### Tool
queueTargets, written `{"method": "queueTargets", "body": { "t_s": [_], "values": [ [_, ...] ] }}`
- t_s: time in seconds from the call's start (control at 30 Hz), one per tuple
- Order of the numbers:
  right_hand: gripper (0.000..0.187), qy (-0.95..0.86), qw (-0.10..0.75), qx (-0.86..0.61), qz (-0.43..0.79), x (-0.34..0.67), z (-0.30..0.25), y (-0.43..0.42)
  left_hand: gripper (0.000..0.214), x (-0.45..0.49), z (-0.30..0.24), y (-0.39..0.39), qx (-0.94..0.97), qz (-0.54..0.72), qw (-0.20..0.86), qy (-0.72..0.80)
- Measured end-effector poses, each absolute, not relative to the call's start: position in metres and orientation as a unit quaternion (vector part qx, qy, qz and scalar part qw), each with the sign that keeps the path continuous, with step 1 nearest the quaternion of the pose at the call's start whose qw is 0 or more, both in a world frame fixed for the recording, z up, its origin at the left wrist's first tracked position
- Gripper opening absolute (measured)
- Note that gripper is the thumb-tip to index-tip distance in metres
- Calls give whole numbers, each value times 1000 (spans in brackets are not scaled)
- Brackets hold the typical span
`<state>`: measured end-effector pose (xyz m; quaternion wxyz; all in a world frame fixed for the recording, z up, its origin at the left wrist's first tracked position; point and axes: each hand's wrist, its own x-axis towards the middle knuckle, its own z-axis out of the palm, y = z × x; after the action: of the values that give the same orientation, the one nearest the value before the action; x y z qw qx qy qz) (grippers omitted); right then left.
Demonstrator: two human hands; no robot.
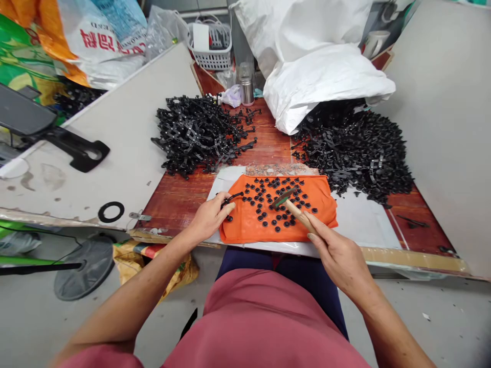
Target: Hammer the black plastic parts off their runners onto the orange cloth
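My left hand (214, 214) is closed on a thin black plastic part (232, 197) at the left edge of an orange cloth (245, 227). My right hand (337, 250) grips the wooden handle of a small hammer (298, 210). The hammer's dark head, with some green on it, is over the middle of the cloth, and I cannot tell whether it touches the pieces there. Many small round black pieces (264, 224) lie scattered on the cloth, most of them around and left of the hammer head.
A heap of black plastic parts (192, 133) stands at the back left of the table. Another heap (360, 148) spills from a white sack (326, 76) at the right. Behind are a steel bottle (246, 89) and a grey basket (210, 57). Low partitions (445, 128) border both sides.
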<state>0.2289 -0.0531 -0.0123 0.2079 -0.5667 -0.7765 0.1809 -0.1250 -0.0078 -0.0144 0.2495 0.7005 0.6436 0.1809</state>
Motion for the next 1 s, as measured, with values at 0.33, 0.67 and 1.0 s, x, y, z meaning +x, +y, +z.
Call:
{"method": "queueTargets", "body": {
  "t_s": [0.33,0.67,1.0],
  "values": [
    [51,-786,183,-566,168,223,-12,-51,34,-121,-26,-10,711,149,208,655],
    [52,-814,140,-537,171,189,11,-15,47,-120,-18,-10,700,173,229,654],
    [52,-810,164,-533,181,187,7,-14,27,-131,-30,2,609,292,305,672]
  ]
}}
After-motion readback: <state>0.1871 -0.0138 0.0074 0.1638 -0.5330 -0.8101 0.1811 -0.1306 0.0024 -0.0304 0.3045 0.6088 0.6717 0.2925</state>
